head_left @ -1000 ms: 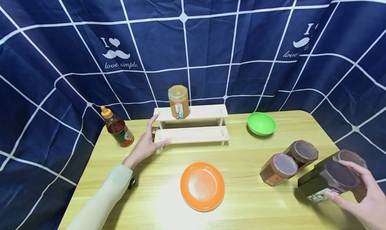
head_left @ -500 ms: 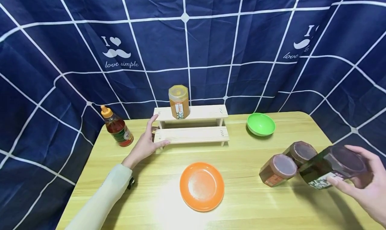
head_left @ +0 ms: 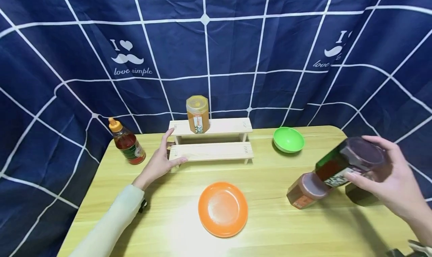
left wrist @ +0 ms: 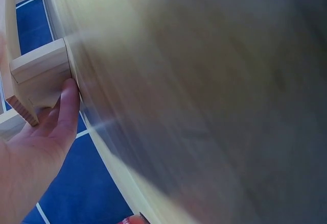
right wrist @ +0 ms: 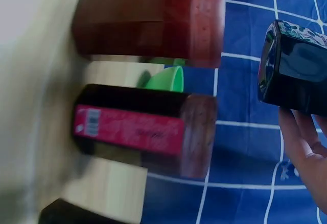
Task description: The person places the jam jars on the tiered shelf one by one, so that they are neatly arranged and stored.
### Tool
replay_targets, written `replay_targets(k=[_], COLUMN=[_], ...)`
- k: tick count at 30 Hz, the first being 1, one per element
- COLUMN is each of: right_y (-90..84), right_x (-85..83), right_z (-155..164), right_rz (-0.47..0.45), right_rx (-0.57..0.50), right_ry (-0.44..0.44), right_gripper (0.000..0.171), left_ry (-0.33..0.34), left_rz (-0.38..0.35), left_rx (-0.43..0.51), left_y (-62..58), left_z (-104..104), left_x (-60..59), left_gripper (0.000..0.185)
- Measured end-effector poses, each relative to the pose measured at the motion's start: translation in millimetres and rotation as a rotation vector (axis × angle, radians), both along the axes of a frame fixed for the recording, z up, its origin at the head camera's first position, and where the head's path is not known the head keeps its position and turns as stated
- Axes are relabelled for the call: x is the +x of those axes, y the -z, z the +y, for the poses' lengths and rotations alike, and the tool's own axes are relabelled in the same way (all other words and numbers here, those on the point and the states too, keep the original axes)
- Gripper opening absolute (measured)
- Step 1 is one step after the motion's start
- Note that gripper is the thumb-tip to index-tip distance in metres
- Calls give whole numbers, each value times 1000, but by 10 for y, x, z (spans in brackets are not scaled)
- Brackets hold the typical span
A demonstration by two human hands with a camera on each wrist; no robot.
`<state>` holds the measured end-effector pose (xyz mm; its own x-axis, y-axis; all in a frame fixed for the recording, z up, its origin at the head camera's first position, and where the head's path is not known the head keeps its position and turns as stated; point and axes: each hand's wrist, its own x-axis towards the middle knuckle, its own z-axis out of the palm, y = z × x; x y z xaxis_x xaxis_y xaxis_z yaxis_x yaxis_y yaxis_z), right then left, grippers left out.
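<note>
At the left end of a two-step wooden rack [head_left: 216,151], my left hand [head_left: 156,169] grips with the thumb on the lower step's front and fingers behind; the left wrist view has the fingers [left wrist: 69,109] against the rack's end piece. An amber jar [head_left: 198,118] stands on the upper step. My right hand [head_left: 396,182] holds a dark, lidded, many-sided jar [head_left: 332,165] tilted above the table. Below it a reddish-brown jar [head_left: 300,192] stands, and a dark jar [head_left: 359,195] is partly hidden behind the hand. A dark jar with a pink label [right wrist: 130,127] shows in the right wrist view.
An orange plate [head_left: 223,209] lies at the front middle of the table. The green bowl [head_left: 288,139] is right of the rack. To its left stands an orange-capped sauce bottle [head_left: 129,146]. A blue gridded cloth [head_left: 233,51] hangs behind the table.
My right hand has lifted the dark jar and carried it leftward and away from me, over the standing jars. The left hand stays on the rack.
</note>
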<state>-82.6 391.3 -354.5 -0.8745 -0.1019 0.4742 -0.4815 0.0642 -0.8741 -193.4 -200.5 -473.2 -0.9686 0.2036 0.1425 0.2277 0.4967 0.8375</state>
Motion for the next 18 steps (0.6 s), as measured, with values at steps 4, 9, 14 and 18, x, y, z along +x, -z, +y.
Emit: replay_targets(k=[4,9,14,18], right_y=[-63,-172,-289,-354], right_x=[-173,-358,-551,-722], right_z=[-170,-341,-524,-667], right_rz=[-5,-3,-21,-19], right_rx=[-10,-9,13,36], right_ry=[-31,-44,-62,-95], right_gripper=[103,99,97,97], left_ry=[-9,2,-3,-5], left_rz=[-5,0,15,18], left_rx=[-5,-13,-22,-28], left_y=[4,23,13,1], left_z=[-58,-47,-38,-42], left_x=[30,36,29,26], left_gripper=[121,121,121,120])
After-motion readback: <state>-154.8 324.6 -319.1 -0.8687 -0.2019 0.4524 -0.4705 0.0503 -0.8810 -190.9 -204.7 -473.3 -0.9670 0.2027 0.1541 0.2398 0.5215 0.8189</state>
